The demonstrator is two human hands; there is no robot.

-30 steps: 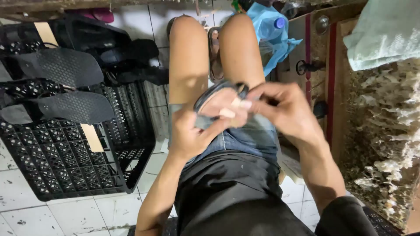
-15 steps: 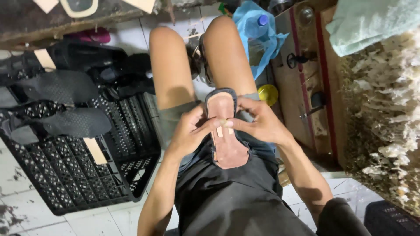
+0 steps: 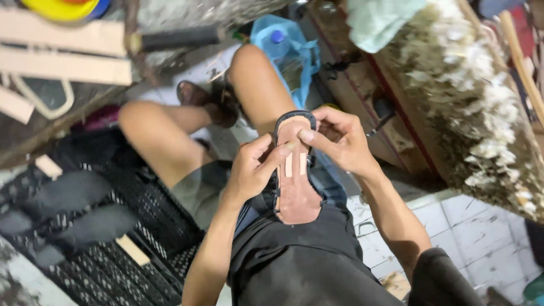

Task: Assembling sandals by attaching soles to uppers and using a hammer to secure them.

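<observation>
— Pinching at the front of the sandal sole (image 3: 296,187), is that what both hands are doing?

— Yes. The left hand (image 3: 253,173) has its fingers closed against the left edge, thumb stretched across the tan upper face toward the 2 pale strips (image 3: 294,164). The right hand (image 3: 340,139) is clamped on the toe end, thumb on top, the other fingers curled behind the dark rim.

— How would it handle, by your guess?

— Light and thin — it looks like a flat insole piece with a dark border, likely flexible along its length and stiffer at the rim. The tan face seems matte, so not slippery. The strips look like the delicate part; I would grip by the rim and keep the thumbs off their ends.

— And where does it lie?

— Lengthwise on the right thigh (image 3: 266,90), heel end resting on the dark shorts (image 3: 300,260), toe end raised between the 2 hands, pointing away from the body.

— Around that?

— Well to the left, a black plastic crate (image 3: 113,255) with dark soles (image 3: 73,192) lying on it. Beyond the knee, a blue plastic bag (image 3: 289,51); to the right, a rough wooden bench (image 3: 470,113).
</observation>
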